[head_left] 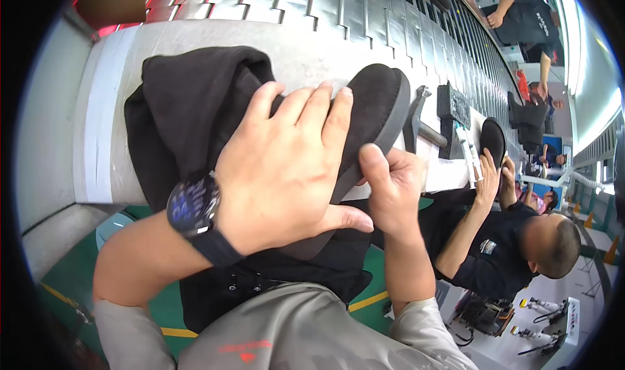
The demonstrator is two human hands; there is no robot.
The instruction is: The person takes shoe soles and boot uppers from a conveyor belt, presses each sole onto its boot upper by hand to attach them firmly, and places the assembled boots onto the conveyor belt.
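Observation:
A black suede shoe point(374, 99) with a thick dark sole lies tilted in front of me at the bench edge, its rounded toe pointing away. My left hand point(286, 155) rests flat across its upper, fingers stretched out and thumb apart. Its heel end is hidden under that hand. My right hand point(394, 181) grips the sole edge on the right, thumb on top and fingers curled below. Left of the shoe, a folded soft black piece point(189, 90) drapes over the bench; whether it joins the shoe is hidden.
Beyond the pale bench point(312, 54) runs a slatted metal conveyor point(325, 8). Right of the shoe lie a metal hand tool point(415, 119), a dark block point(454, 103) and a white tube-like item point(469, 155). A co-worker point(508, 246) at the right handles another black shoe point(493, 137).

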